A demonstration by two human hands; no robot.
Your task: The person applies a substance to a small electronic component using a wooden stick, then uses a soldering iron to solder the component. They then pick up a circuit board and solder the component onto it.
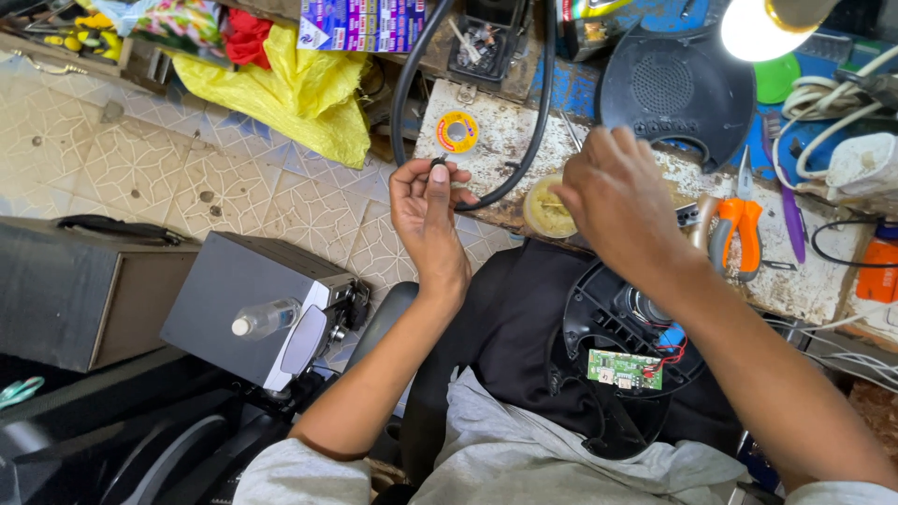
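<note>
My left hand (pixel 427 210) is raised in front of the bench edge, its fingers pinched around a thick black cable (pixel 404 75) that loops up over the worn workbench (pixel 496 140). My right hand (pixel 613 201) hovers, fingers closed, over a small round yellowish tin (pixel 545 210); what it holds is hidden behind the hand. On my lap rests a black round speaker shell (pixel 608 365) with a small green circuit board (pixel 625 368) and red and black wires.
A yellow solder reel (pixel 457 131) lies on the bench. Orange-handled pliers (pixel 739 229) lie right of my hand. A black speaker grille (pixel 678 89) stands behind, under a bright lamp (pixel 758 28). Grey speaker boxes (pixel 243 304) sit on the tiled floor, left. A yellow bag (pixel 299 93) lies beyond.
</note>
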